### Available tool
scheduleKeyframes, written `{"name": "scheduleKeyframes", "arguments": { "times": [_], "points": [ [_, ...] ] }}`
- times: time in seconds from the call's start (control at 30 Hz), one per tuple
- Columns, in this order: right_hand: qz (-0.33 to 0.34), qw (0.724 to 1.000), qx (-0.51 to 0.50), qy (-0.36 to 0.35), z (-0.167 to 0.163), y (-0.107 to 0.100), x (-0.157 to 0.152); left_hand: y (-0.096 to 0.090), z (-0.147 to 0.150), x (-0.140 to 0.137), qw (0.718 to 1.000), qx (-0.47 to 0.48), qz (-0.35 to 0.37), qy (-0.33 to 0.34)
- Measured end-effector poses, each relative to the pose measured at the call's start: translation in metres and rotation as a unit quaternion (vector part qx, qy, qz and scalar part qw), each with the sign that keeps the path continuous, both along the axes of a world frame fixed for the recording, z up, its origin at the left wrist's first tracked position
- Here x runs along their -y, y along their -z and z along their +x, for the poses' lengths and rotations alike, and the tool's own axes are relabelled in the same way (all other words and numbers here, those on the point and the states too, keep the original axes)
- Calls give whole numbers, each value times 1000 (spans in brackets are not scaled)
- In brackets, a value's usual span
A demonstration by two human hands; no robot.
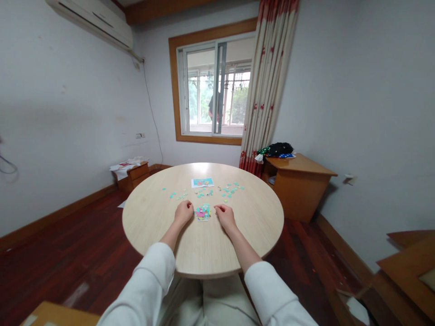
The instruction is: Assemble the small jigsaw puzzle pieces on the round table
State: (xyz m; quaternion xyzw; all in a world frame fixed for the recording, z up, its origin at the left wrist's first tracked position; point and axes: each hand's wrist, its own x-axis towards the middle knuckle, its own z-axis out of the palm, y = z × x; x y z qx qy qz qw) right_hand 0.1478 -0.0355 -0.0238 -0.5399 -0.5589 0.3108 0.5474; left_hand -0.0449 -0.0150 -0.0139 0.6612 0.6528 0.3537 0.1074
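A partly assembled jigsaw puzzle (203, 213), pink, teal and yellow, lies flat on the round wooden table (204, 256) between my hands. At its left edge rests my left hand (184, 213), fingers curled in; whatever they hold, if anything, is hidden. My right hand (226, 216) is just right of the puzzle, thumb and fingers drawn together in a pinch; anything between them is too small to make out. Loose puzzle pieces (229, 195), mostly teal, are scattered beyond both hands. Behind them lies a colourful picture sheet (203, 182).
A wooden desk (294, 190) with a pile of dark cloth (281, 149) stands at the back right. Papers cover a low cabinet (137, 173) at the back left. A patterned curtain (265, 90) hangs beside the window (214, 90).
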Motion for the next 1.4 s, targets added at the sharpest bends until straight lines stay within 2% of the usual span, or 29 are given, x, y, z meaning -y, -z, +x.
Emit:
{"name": "scheduleKeyframes", "arguments": {
  "times": [0.17,0.37,0.57,0.77,0.97,1.4],
  "points": [
    [3,1000,-2,-6,0,0,1,-3,3,-2,999,-35,3,7],
    [7,1000,-6,-8,0,1,0,-6,7,-1,991,-124,-21,39],
    [11,1000,-15,-12,-1,2,-1,-5,8,-1,987,-145,-39,58],
    [12,1000,-19,-17,-1,4,-2,0,9,-3,977,-183,-93,63],
    [10,1000,-19,-21,-1,5,-3,2,9,-5,973,-196,-107,57],
    [7,1000,-13,-20,0,6,-3,-5,12,3,974,-198,-89,61]
  ]
}}
